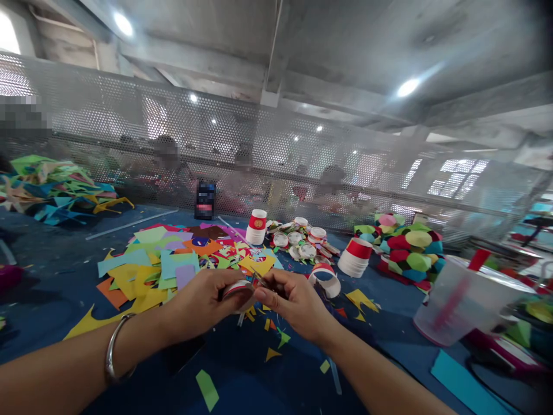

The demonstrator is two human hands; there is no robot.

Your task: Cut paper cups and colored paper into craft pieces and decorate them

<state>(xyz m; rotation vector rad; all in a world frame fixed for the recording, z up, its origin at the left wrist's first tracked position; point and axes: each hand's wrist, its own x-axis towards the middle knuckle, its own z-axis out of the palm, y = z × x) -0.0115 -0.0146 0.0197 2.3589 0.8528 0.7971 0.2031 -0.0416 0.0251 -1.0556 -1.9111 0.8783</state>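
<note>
My left hand, with a silver bangle on its wrist, is closed round a cut piece of paper cup, white with a red band. Close against it, my right hand pinches what look like small scissors, their handles mostly hidden by the fingers. A ring cut from a cup lies just beyond my right hand. Under and behind both hands spreads a heap of coloured paper pieces. Small scraps lie on the dark blue tabletop below them.
Stacked paper cups and another stack stand behind, beside a pile of round cup bottoms. A phone leans on the mesh partition. Right are coloured paper balls and a plastic cup with straw.
</note>
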